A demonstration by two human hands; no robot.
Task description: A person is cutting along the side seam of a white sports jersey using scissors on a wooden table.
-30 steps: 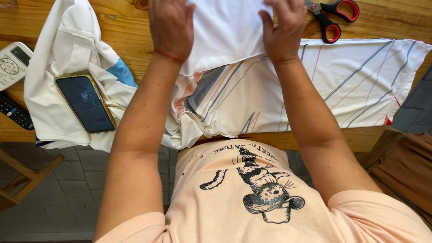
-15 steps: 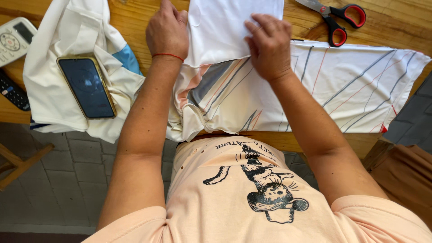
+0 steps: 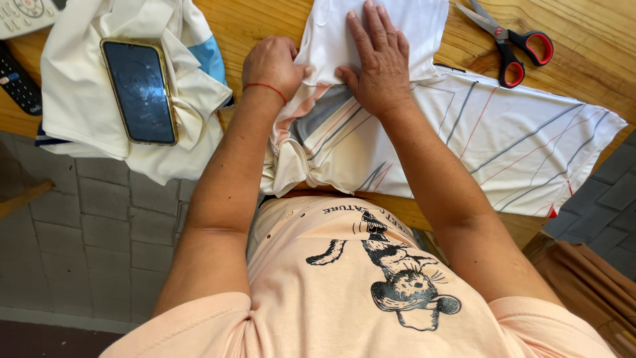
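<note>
Hands (image 3: 331,63) on white cloth (image 3: 391,26) (table)

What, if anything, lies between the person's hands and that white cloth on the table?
Nothing visible. The right hand lies flat on the white cloth, and the left hand pinches its edge beside the striped fabric. The scissors and the phone lie off to the sides.

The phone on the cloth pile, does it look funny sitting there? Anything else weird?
A bit: the phone lies tilted on a rumpled cream cloth near the table edge. The striped fabric hangs over the front edge, bunched below the left hand. The scissors lie open.
</note>
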